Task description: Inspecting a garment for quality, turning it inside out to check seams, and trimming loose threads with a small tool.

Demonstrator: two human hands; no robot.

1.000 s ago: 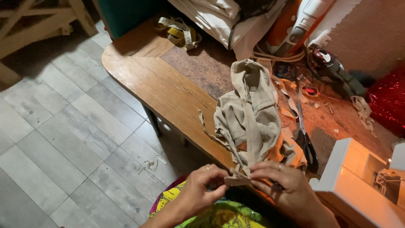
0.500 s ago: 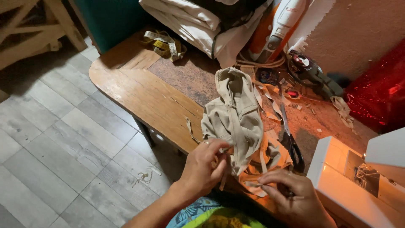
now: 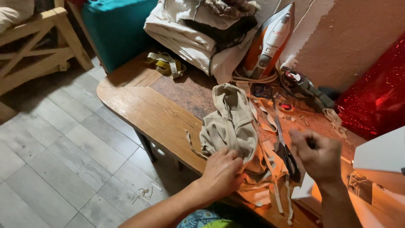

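With the left hand pressing its fingers flat on the beige garment at the table edge and the right hand clenched on something small I cannot identify, the scissors between them risk nicking a finger.

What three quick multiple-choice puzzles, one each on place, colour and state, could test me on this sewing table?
1. Where does the iron stand?
A. by the wall
B. on the floor
C. on the chair

2. What colour is the garment?
A. red
B. beige
C. black

3. What does the left hand do?
A. hangs in the air
B. presses on the garment
C. grips the scissors

A: it stands at the table's far edge by the plaster.
B: the cloth is pale tan.
B: its fingers lie on the fabric.
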